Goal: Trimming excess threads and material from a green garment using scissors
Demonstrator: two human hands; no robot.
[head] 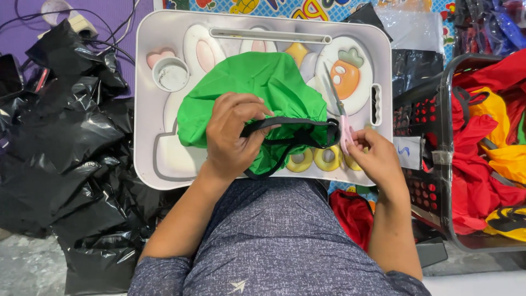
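your left hand [233,134] pinches the black strap [290,127] of the green fabric bag [257,87], which lies on the small white table [164,164] over your lap. your right hand [375,159] closes on the pink handle of the scissors [341,112], blades pointing away. black plastic bags [66,153] lie left; a basket [446,164] of red and yellow fabric stands right.

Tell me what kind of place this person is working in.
Probably an informal home sewing or garment-finishing spot on the floor. The person sits at a small lap tray trimming a green fabric piece with pink scissors, beside a basket of red and yellow fabric and piled black plastic bags.
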